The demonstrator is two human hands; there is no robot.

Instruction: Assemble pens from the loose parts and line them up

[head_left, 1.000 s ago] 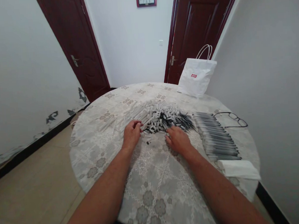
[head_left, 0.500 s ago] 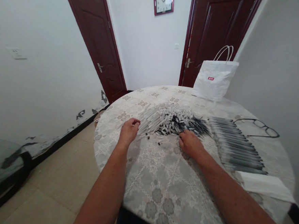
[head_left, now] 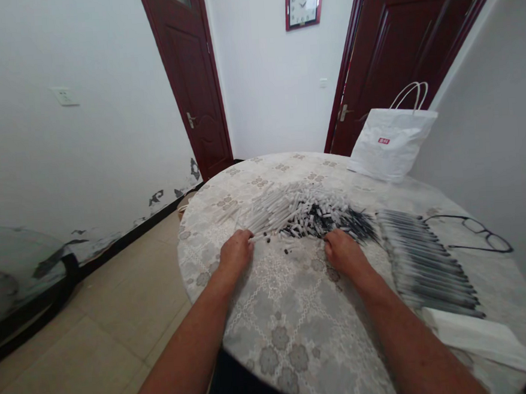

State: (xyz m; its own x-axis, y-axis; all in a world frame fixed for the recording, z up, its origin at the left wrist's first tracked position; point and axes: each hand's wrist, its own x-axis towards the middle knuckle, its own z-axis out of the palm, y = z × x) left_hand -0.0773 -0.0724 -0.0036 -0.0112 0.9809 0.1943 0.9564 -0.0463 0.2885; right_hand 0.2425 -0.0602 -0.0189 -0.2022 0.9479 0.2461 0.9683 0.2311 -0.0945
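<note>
A loose heap on the round table holds white pen barrels (head_left: 270,210), small white caps (head_left: 301,213) and thin black pen parts (head_left: 359,225). At the heap's near left edge, by the barrel ends, my left hand (head_left: 237,253) is closed, fingers curled. My right hand (head_left: 342,251) rests closed at the near right edge, beside the black parts. Whatever either hand pinches is hidden or too small to name. Between the hands lie a few tiny black pieces (head_left: 286,251). To the right stretches a neat row of pens (head_left: 430,263) side by side.
Glasses (head_left: 477,233) lie beyond the row's right side, and a folded white sheet (head_left: 479,332) sits at its near end. A white paper bag (head_left: 389,143) stands at the table's back right. A patterned cloth (head_left: 270,304) covers the table.
My left hand has come down and nearer, from beside the barrels to the heap's near left edge. My right hand stays at the near right edge. The whole view has shifted slightly.
</note>
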